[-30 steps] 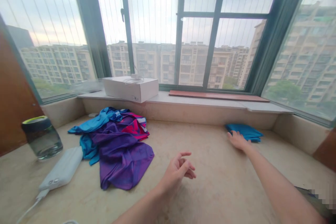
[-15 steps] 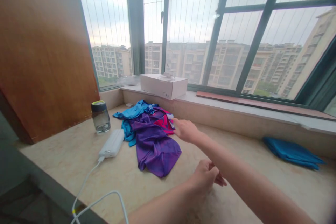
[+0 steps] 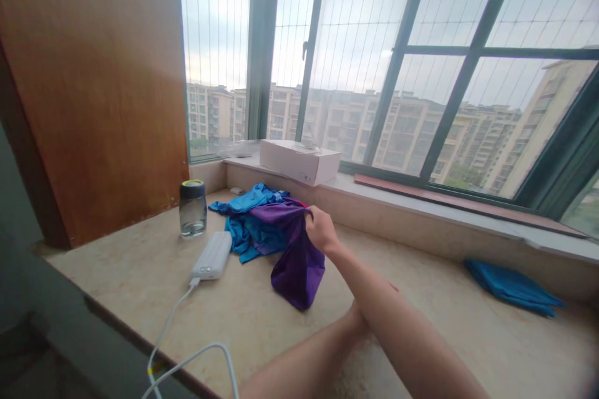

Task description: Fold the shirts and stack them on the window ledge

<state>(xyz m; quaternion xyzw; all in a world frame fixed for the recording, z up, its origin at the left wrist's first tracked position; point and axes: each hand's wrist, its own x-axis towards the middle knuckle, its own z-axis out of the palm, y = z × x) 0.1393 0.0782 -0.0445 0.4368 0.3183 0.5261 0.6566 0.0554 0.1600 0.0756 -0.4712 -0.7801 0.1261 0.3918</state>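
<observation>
A purple garment [image 3: 299, 262] hangs partly lifted from the pile, its lower end resting near the stone ledge. My right hand [image 3: 321, 229] is closed on its upper edge. Under and behind it lies a crumpled blue garment [image 3: 248, 199], with a thin strip of pink showing near my fingers. My left hand [image 3: 362, 315] is low in front of the pile, mostly hidden behind my right forearm; only a fingertip shows beyond it, so its fingers cannot be read.
A bottle [image 3: 193, 209] and a white power bank [image 3: 212, 255] with a cable [image 3: 173, 312] stand left of the pile. Behind is a white box [image 3: 299, 162] on the sill [image 3: 397, 199]. A folded blue cloth [image 3: 512, 287] lies at the right.
My right hand has taken hold of the purple garment and pulled its edge up, covering most of the pink part. My left hand has slipped behind the right forearm. The view has shifted.
</observation>
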